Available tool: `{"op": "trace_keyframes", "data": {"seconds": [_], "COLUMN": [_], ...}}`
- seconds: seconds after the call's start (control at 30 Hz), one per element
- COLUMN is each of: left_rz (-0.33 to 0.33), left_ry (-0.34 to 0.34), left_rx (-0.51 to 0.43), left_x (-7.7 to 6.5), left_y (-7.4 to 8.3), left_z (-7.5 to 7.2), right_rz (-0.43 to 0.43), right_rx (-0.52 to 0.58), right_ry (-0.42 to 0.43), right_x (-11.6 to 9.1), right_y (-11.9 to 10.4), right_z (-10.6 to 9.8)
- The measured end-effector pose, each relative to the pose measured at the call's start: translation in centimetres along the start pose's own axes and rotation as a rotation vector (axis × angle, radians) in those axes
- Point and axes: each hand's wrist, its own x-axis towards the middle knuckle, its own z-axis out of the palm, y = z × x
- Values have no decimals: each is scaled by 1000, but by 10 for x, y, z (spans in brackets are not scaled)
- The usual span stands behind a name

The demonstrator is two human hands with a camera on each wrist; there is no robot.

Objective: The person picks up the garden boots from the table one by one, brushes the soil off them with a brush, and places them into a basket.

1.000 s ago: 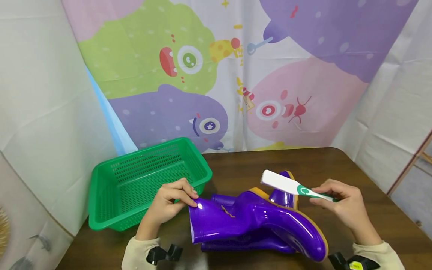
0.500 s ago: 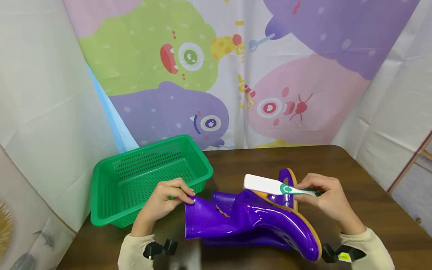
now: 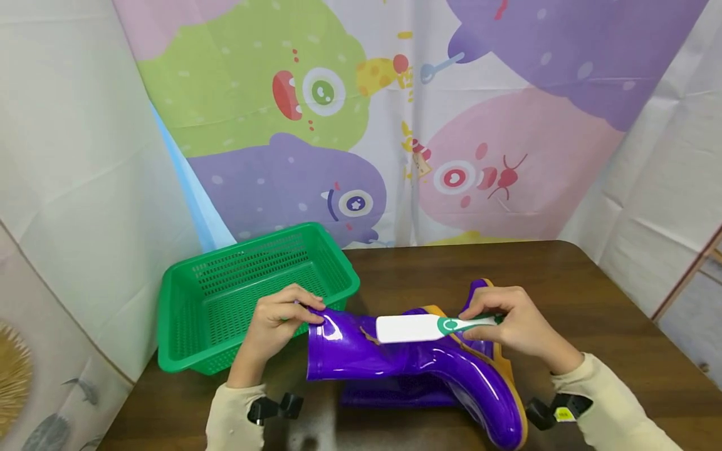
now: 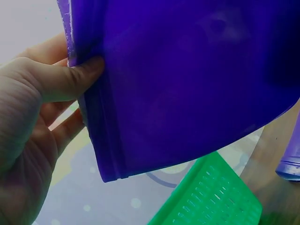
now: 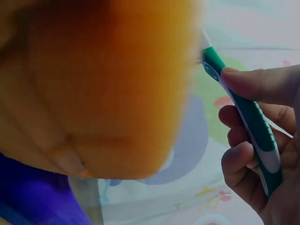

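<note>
My left hand (image 3: 280,326) pinches the top rim of a glossy purple rain boot (image 3: 361,360), thumb on one face in the left wrist view. The boot lies on its side, toe to the right, with an orange sole and a brown streak (image 3: 369,336) on its shaft. Its mate, a second purple rain boot (image 3: 395,396), lies partly hidden beneath and behind it. My right hand (image 3: 516,322) grips the green and white handle (image 5: 255,122) of a brush (image 3: 408,328). The brush's flat white head overlaps the shaft beside the streak in the head view; its underside is hidden.
A green perforated plastic basket (image 3: 197,338) stands at the back left, close behind my left hand. The dark wooden table (image 3: 592,351) ends at a cartoon-printed curtain (image 3: 333,125). White cloth (image 3: 84,125) hangs along the left side.
My right hand has carried the brush leftward from above the sole to over the boot's shaft. The held boot's shaft has risen slightly, and my left hand keeps its pinch on the rim.
</note>
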Motion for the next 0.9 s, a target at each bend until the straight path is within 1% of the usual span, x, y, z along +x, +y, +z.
{"op": "trace_keyframes", "data": {"seconds": [0.17, 0.27, 0.4, 0.53, 0.6, 0.7, 0.9], "left_rz": [-1, 10, 29, 41, 47, 40, 9], "left_ry": [-4, -17, -41, -63, -71, -82, -105], "left_rx": [16, 54, 128, 176, 194, 223, 247], "left_x": [1, 2, 4, 6, 7, 8, 8], "left_y": [1, 3, 8, 12, 13, 15, 16], "left_z": [0, -1, -2, -4, -4, -6, -7], "right_rz": [-12, -41, -54, -54, -63, -63, -10], "right_rx": [-10, 0, 44, 95, 112, 132, 157], "right_ry": [-44, -50, -74, -123, -154, -193, -227], "right_x": [3, 6, 12, 19, 24, 30, 38], "right_y": [-6, -10, -14, -16, -14, -9, 6], "right_z": [-6, -10, -10, -4, 1, 7, 11]}}
